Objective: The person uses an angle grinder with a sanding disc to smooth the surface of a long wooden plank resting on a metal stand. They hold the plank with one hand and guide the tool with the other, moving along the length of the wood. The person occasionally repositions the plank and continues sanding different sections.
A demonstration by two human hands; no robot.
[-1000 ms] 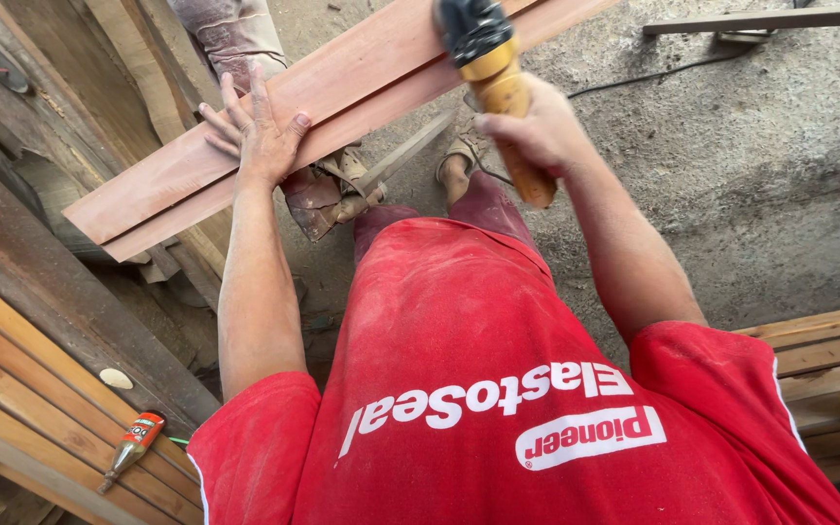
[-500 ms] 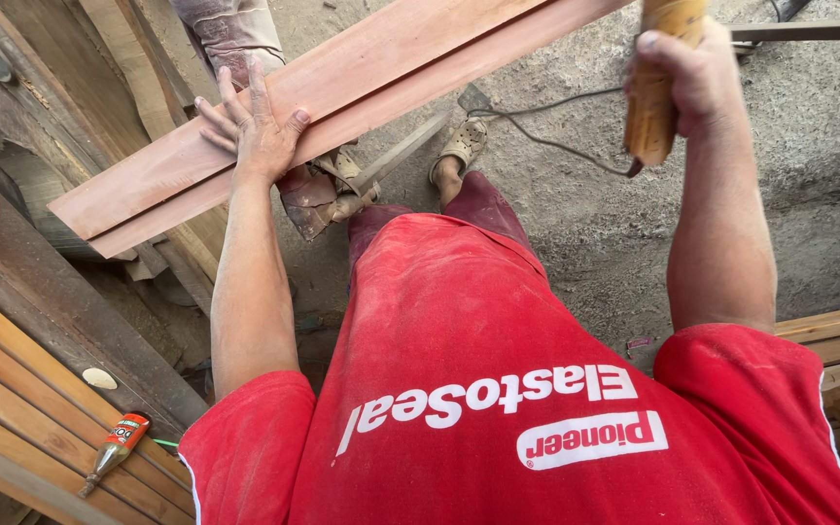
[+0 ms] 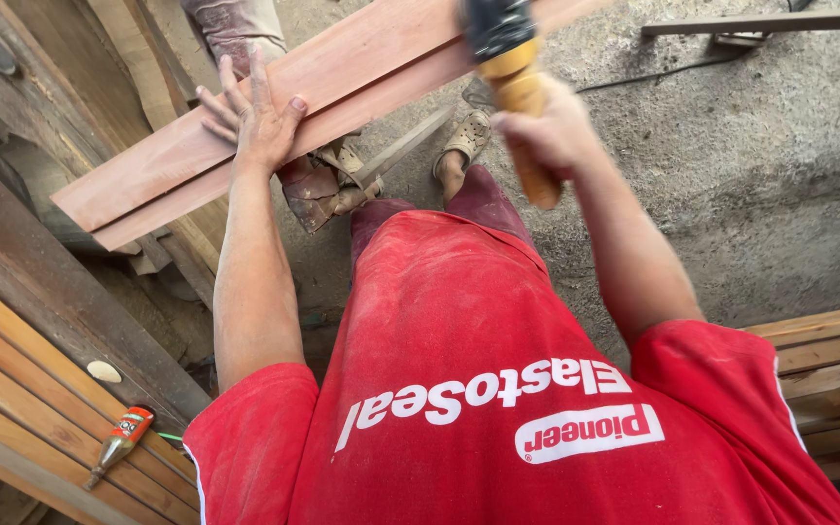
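Board: the long reddish-brown wooden board [image 3: 274,117] runs from the left middle to the top centre of the frame; you should find it stiff and fairly heavy, best steadied flat near its low end.
Left hand [image 3: 257,119]: spread open, palm pressing the board.
Right hand [image 3: 548,131]: wrapped tight around the yellow-and-black power tool [image 3: 515,83], top centre.
Packages: a small orange-labelled tube [image 3: 121,442] lies lower left on pale planks [image 3: 21,408].

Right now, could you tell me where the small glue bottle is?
In the head view, the glue bottle lies at lower left on the stacked planks, below the left hand.
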